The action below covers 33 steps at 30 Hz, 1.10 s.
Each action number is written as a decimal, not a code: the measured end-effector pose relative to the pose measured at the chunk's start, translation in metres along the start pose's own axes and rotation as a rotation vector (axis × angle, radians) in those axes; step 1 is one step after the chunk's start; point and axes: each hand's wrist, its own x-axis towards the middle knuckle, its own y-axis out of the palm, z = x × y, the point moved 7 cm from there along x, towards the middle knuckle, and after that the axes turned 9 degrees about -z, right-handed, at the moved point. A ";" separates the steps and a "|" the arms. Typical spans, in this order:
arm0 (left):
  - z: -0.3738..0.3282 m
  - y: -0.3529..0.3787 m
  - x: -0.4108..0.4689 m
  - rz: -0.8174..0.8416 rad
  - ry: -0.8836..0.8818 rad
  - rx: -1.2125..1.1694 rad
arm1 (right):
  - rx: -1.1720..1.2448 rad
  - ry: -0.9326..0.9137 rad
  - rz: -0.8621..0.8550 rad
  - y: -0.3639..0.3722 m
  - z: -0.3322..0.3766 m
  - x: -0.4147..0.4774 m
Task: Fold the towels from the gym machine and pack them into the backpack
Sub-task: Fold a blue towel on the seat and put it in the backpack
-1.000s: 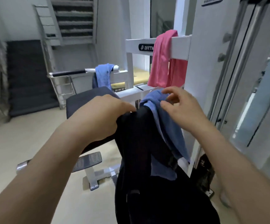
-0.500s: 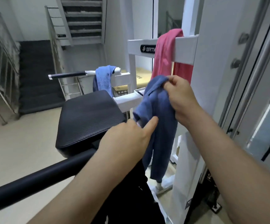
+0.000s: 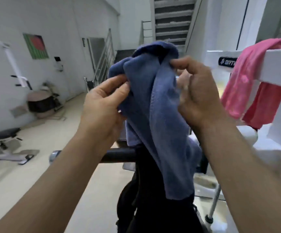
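1. A pale-floored gym room with stairs behind; a pink towel (image 3: 247, 84) hangs over the white machine frame (image 3: 279, 68), to the right of the grip.
2. The left hand (image 3: 102, 105) and right hand (image 3: 198, 98) both pinch the bunched blue towel (image 3: 154, 118) near its top.
3. It drapes below the grip, over the black backpack (image 3: 153, 214).
4. Soft, light and limp: best retaken at two corners.

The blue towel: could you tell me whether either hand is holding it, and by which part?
Both hold the blue towel near its bunched top: left hand pinches the left side, right hand the right.
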 end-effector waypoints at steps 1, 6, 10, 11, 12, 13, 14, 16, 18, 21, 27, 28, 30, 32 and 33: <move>-0.009 -0.015 0.006 -0.065 0.017 -0.008 | -0.102 -0.001 0.037 0.011 -0.007 0.002; -0.049 -0.096 0.021 -0.318 0.051 0.116 | -0.492 -0.120 -0.058 0.040 -0.041 0.029; -0.076 -0.176 0.034 -0.537 0.130 0.236 | -0.685 -0.285 -0.230 0.058 -0.068 0.048; -0.083 -0.200 0.036 -0.591 0.156 0.239 | -0.740 -0.325 -0.261 0.066 -0.077 0.052; -0.088 -0.225 0.037 -0.644 0.180 0.224 | -0.775 -0.345 -0.270 0.077 -0.088 0.054; -0.094 -0.251 0.037 -0.700 0.200 0.201 | -0.783 -0.349 -0.253 0.090 -0.102 0.059; -0.098 -0.278 0.037 -0.755 0.216 0.188 | -0.763 -0.345 -0.231 0.104 -0.119 0.064; -0.100 -0.333 0.039 -0.842 0.215 0.253 | -0.681 -0.330 -0.225 0.133 -0.153 0.076; -0.097 -0.392 0.045 -0.853 0.160 0.498 | -0.562 -0.265 -0.178 0.166 -0.196 0.092; -0.084 -0.467 0.060 -0.592 -0.072 0.955 | -0.433 -0.114 -0.039 0.220 -0.273 0.118; -0.092 -0.505 0.075 -0.116 -0.048 0.573 | -0.835 0.126 0.080 0.290 -0.415 0.161; -0.090 -0.510 0.079 -0.085 -0.053 0.540 | -0.925 0.130 0.099 0.296 -0.432 0.166; -0.084 -0.531 0.090 -0.139 -0.039 0.594 | -1.086 0.092 0.116 0.304 -0.455 0.180; -0.078 -0.562 0.102 -0.272 -0.027 0.654 | -1.263 -0.047 0.178 0.310 -0.467 0.197; -0.078 -0.576 0.108 -0.316 -0.006 0.721 | -1.372 -0.155 0.234 0.312 -0.471 0.206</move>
